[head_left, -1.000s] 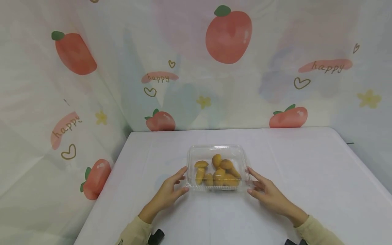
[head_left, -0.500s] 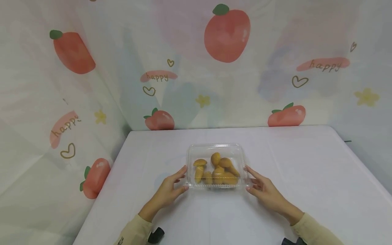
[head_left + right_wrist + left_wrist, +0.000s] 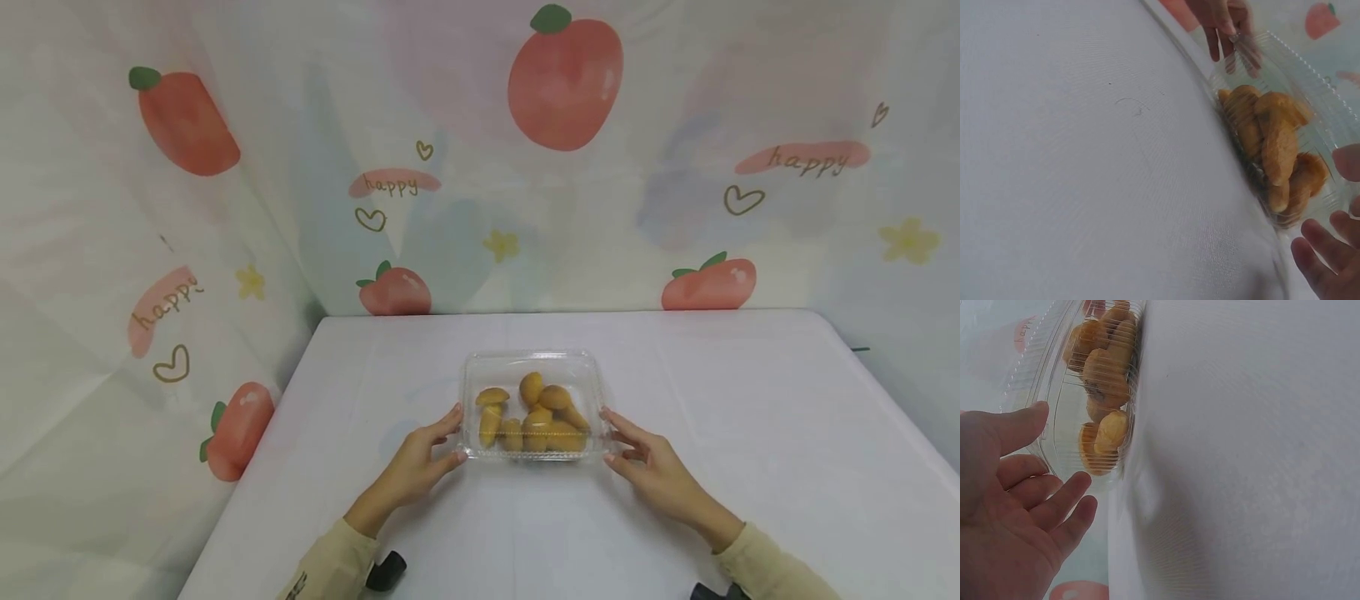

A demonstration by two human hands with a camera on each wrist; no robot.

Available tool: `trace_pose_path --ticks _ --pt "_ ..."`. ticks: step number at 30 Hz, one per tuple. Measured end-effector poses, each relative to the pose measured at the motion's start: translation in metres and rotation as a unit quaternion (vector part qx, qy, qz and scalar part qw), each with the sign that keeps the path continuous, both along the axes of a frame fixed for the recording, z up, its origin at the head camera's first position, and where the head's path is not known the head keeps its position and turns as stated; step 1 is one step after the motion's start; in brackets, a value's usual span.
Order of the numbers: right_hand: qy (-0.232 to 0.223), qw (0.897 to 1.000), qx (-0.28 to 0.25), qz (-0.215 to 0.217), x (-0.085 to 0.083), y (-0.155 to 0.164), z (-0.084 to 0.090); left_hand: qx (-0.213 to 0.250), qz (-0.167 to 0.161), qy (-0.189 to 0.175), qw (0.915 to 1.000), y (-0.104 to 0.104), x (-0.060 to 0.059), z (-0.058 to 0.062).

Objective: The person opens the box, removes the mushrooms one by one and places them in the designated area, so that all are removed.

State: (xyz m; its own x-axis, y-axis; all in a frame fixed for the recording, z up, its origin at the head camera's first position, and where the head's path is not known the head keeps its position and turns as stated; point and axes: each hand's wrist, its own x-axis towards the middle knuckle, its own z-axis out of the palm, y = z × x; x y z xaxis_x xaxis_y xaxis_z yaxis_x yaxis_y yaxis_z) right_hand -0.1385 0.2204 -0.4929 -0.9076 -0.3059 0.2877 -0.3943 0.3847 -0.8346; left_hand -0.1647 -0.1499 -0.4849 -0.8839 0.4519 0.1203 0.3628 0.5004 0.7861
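A clear plastic clamshell box [image 3: 472,367], its lid down, is near the middle of the white table. Inside lie several yellow-brown mushrooms [image 3: 537,425], also seen through the wall in the left wrist view [image 3: 1107,375]. At the box's left side is my left hand [image 3: 412,471], thumb and forefinger extended and spread along the rim. The other fingers of that hand are loosely bent beside the box in the left wrist view. My right hand [image 3: 660,479] mirrors it at the right side, fingertips right at the rim and the remaining fingers loose.
White cloth covers the table [image 3: 750,400]. Behind it and to the left hangs a pale printed curtain [image 3: 465,100] with peaches, flowers and lettering. A black wrist mount [image 3: 386,571] sits beside each sleeve.
The right hand and the box have shifted very slightly left. Both hands keep their places at the box's sides. The head view has moved a little.
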Motion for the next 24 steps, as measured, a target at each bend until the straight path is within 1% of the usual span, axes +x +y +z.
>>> trace_pose_path --ticks 5,9,12,17,24 --pt "0.01 1.0 -0.001 0.002 -0.0005 -0.0009 0.0 0.004 -0.001 0.001 1.0 0.0006 -0.0011 0.0006" --pt "0.019 1.0 -0.006 0.005 -0.0022 -0.0006 -0.0038 0.011 -0.004 0.004 0.9999 0.0014 -0.0008 0.0008" --pt "0.015 1.0 -0.022 0.012 -0.0038 -0.0005 -0.0064 0.014 -0.005 0.007 0.9999 0.0021 0.0003 0.0006" --pt "0.004 0.999 -0.045 0.029 -0.0048 -0.0024 -0.0043 0.014 0.002 0.009 0.9999 0.003 0.0024 -0.0009" --pt "0.009 0.997 -0.067 0.024 -0.0049 -0.0062 -0.0045 0.012 0.006 0.008 0.9999 0.0047 0.0031 -0.0025"
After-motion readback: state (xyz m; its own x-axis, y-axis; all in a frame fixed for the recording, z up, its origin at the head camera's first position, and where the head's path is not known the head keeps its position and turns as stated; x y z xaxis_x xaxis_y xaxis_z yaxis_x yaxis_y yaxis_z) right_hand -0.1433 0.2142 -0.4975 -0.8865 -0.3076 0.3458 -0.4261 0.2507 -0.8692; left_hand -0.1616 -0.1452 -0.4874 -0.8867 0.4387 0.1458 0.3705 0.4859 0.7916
